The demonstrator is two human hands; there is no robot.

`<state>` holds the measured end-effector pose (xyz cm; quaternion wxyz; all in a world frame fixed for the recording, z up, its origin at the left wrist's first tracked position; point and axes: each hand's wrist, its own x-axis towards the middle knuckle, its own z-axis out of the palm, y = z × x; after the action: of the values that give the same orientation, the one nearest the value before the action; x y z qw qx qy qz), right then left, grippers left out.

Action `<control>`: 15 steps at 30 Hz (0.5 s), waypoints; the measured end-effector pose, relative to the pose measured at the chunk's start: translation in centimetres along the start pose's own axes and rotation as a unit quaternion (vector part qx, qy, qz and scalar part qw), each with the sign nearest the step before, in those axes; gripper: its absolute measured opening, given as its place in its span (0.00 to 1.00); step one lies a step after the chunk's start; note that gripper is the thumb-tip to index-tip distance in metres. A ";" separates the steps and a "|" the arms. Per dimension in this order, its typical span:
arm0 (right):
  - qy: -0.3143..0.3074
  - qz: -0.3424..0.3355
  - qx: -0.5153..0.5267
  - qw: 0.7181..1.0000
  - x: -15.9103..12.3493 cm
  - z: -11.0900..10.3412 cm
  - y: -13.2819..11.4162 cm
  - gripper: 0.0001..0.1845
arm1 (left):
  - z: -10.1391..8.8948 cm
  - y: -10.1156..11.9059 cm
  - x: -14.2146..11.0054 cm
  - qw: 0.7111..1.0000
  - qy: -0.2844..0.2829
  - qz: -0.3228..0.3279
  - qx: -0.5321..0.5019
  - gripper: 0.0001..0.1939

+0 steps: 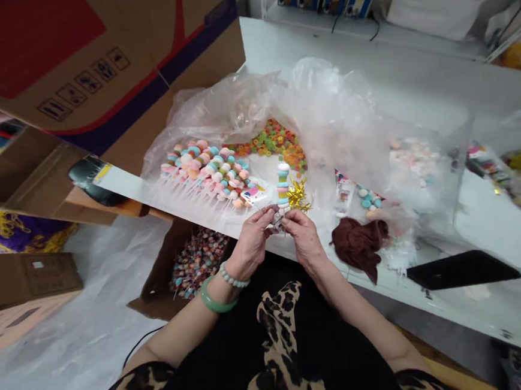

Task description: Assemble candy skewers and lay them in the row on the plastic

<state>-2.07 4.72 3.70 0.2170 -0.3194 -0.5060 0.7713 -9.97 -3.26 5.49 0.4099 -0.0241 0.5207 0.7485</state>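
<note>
My left hand and my right hand meet at the table's front edge, both pinched on the lower end of a wrapped candy skewer that stands upright between them. The skewer shows stacked pastel candies, and a gold ribbon bow sits at its right side. My left wrist wears a green bangle and a bead bracelet. Left of my hands lies a row of finished candy skewers. Behind them is a heap of loose orange and green ring candies on clear plastic.
A white table carries crumpled clear plastic bags, a brown cloth, a black phone and more pastel candies. A large cardboard box leans at left. Below the table an open box holds several wrapped lollipops.
</note>
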 end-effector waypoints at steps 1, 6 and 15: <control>0.009 -0.003 -0.009 1.000 0.1 -0.4 -0.1 0.10 | 0.2 -0.1 -0.1 1.000 -0.007 -0.009 0.014 0.15; 0.001 -0.020 -0.052 0.998 -0.2 -1.9 -0.7 0.10 | -0.1 -1.0 0.4 0.995 -0.017 -0.042 0.087 0.17; -0.062 0.051 0.017 0.997 -0.8 -1.2 -1.1 0.11 | 0.5 -2.1 1.5 0.997 0.029 0.064 0.020 0.13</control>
<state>-0.64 5.38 4.55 0.1508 -0.2929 -0.4882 0.8082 -9.38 -1.72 3.42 0.3466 -0.0042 0.5479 0.7613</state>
